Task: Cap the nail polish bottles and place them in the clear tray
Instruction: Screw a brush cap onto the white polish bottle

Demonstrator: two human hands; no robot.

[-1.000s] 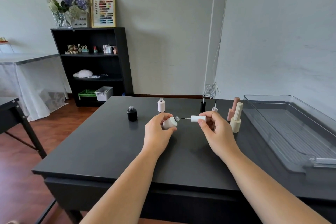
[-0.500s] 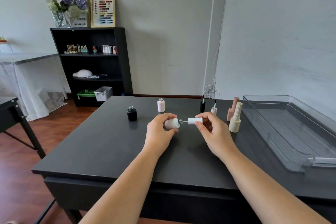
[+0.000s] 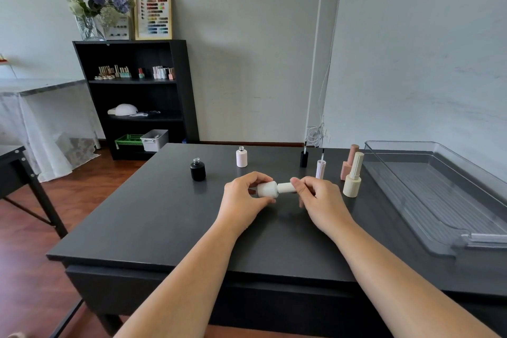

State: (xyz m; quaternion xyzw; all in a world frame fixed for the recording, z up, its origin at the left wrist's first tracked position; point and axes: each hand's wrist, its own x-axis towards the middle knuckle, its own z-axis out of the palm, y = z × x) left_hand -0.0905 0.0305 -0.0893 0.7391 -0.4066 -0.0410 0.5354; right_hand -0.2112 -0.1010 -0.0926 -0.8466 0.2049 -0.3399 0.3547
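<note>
At frame centre, your left hand pinches the white bottle; your right hand pinches its cap. Keep both aligned, twist until snug, then go to the tray at right.

We see a black bookshelf against the far wall, with a vase of flowers and a framed colour chart standing on top of it. On its lower shelves sit a white dome-shaped lamp, a green basket and a grey bin. To the left stands a table draped in white cloth, on a wooden floor.
</note>
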